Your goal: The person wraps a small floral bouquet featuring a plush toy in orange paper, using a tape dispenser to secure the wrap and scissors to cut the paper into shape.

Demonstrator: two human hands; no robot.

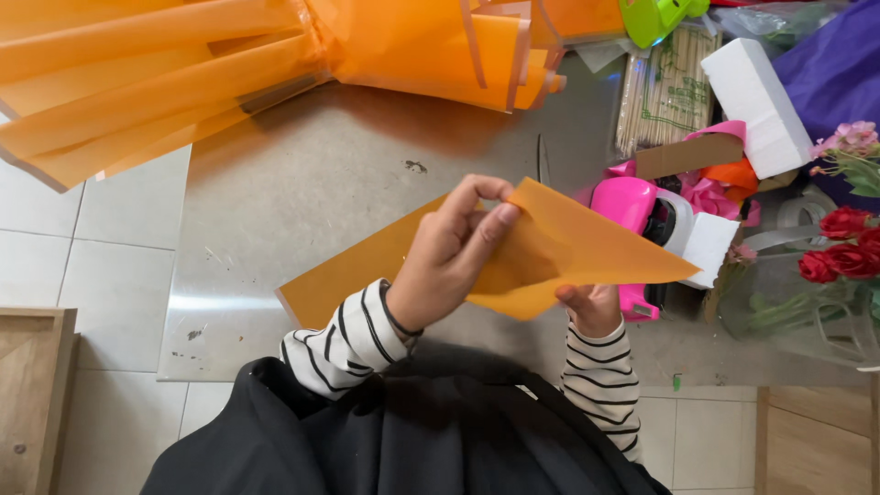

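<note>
I hold a folded orange sheet (568, 252) above a steel table (302, 192). My left hand (449, 257) pinches the sheet's upper fold between thumb and fingers, near its top corner. My right hand (591, 307) grips the sheet's lower edge from underneath and is mostly hidden behind it. The sheet's right end tapers to a point, while its left part (348, 270) lies flat toward the table. Both wrists wear black-and-white striped sleeves.
Large orange wrapping sheets (183, 73) pile at the table's back left. At right sit a pink tape dispenser (632, 206), a white foam block (756, 105), a bundle of wooden skewers (665, 92), red roses (848, 243), pink flowers (848, 137) and purple paper (839, 64).
</note>
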